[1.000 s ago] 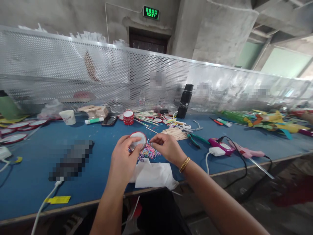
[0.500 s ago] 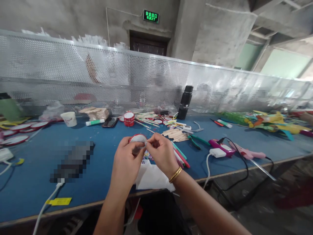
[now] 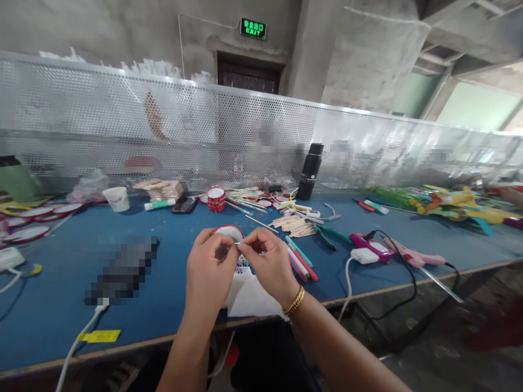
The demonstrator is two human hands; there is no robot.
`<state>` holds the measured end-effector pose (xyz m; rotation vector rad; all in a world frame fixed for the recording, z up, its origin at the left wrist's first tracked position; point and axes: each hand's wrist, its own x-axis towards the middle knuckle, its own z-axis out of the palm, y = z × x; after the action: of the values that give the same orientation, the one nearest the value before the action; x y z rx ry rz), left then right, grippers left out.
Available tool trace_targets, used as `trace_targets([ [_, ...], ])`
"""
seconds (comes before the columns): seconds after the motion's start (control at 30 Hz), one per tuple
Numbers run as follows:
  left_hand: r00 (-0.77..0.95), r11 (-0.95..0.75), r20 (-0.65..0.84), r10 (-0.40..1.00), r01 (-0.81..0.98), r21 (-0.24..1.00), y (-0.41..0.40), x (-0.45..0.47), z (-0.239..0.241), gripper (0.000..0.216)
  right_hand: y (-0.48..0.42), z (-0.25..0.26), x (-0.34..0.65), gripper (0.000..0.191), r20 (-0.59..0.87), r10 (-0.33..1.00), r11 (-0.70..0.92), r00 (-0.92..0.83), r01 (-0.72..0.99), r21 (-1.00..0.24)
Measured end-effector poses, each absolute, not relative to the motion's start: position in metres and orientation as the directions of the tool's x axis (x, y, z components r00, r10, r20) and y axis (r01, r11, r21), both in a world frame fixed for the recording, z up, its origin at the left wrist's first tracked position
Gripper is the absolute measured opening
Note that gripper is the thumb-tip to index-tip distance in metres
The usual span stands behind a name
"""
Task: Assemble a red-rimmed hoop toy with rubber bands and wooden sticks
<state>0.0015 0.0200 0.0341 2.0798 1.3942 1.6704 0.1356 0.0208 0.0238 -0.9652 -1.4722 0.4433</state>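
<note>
My left hand holds a small round white disc with a red rim upright above the blue table. My right hand, with a gold bracelet at the wrist, meets it at the disc's lower edge, its thumb and forefinger pinched on something too small to make out. Under both hands lie a pile of small coloured rubber bands and a white tissue.
Coloured pens lie just right of my hands, with wooden sticks, pliers and a pink glue gun with cables beyond. A black bottle, a red tape stack, a phone and a paper cup stand further back. A perforated metal screen closes the far side.
My right hand has moved left from over the rubber bands to meet the left hand at the disc. Both hands drew slightly closer to me, uncovering the pens.
</note>
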Motion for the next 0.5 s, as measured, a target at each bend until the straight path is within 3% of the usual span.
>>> trace_targets([
  [0.23, -0.041, -0.568, 0.730, 0.682, 0.598, 0.565, 0.026, -0.011, 0.037, 0.018, -0.004, 0.037, 0.157, 0.020, 0.622, 0.738, 0.660, -0.260, 0.087, -0.746],
  [0.37, -0.064, -0.550, 0.728, 0.683, 0.611, 0.570, 0.027, -0.017, 0.039, 0.015, -0.019, 0.040, 0.163, 0.032, 0.564, 0.709, 0.583, -0.424, -0.098, -0.807],
  [0.5, 0.000, -0.598, 0.703, 0.711, 0.527, 0.604, 0.018, -0.011, 0.043, 0.014, -0.019, 0.038, 0.161, 0.028, 0.510, 0.729, 0.494, -0.457, -0.166, -0.854],
])
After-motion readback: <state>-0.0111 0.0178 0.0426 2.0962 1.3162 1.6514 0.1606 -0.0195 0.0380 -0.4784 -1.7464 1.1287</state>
